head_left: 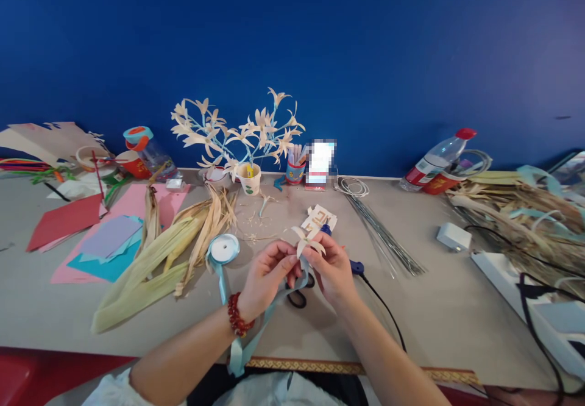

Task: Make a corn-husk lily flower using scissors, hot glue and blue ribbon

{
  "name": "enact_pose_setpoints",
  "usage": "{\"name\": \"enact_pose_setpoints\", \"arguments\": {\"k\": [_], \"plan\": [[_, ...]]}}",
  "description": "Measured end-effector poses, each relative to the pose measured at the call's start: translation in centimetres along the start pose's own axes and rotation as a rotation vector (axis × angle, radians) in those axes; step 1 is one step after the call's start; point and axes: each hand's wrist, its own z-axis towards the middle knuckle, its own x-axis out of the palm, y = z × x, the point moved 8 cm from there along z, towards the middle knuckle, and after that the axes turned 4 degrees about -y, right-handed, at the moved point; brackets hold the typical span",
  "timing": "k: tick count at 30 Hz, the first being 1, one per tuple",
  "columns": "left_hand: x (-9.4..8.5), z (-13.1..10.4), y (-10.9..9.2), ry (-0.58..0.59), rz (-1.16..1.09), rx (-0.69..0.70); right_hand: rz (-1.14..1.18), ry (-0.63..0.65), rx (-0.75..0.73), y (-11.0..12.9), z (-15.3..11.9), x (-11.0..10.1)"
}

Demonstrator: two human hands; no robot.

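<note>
Ribbon [271, 313], light blue, hangs from between your hands, dips toward the table's front edge, and leads from a spool [224, 249] on your left. Your left hand [269, 272] pinches it at the base of a cream husk flower [307, 243], and your right hand [333, 272] grips that flower just under its petals. You have the flower raised above the grey table [434, 320]. Black-handled scissors [297, 299] lie below your hands, and a blue glue gun [357, 267] lies beside your right one. Corn husks [167, 263] spread farther left; metal wires [388, 235] lie to the right.
</note>
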Motion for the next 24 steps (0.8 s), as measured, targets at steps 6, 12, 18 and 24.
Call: {"name": "enact_pose_setpoints", "arguments": {"k": [6,12,18,24], "plan": [[0.4,0.0,0.9,0.082,-0.121,-0.108,-0.006,0.005,0.019,-0.3,-0.1,-0.3],[1.4,-0.2,1.7,0.228,-0.265,-0.276,0.005,-0.002,0.048,-0.9,-0.2,-0.9],[0.2,0.0,0.1,0.034,-0.045,-0.051,0.006,-0.023,0.025,-0.7,-0.1,-0.6],[-0.1,-0.4,-1.1,-0.033,0.155,0.109,0.009,-0.050,0.001,-0.4,-0.1,-0.4]]}}
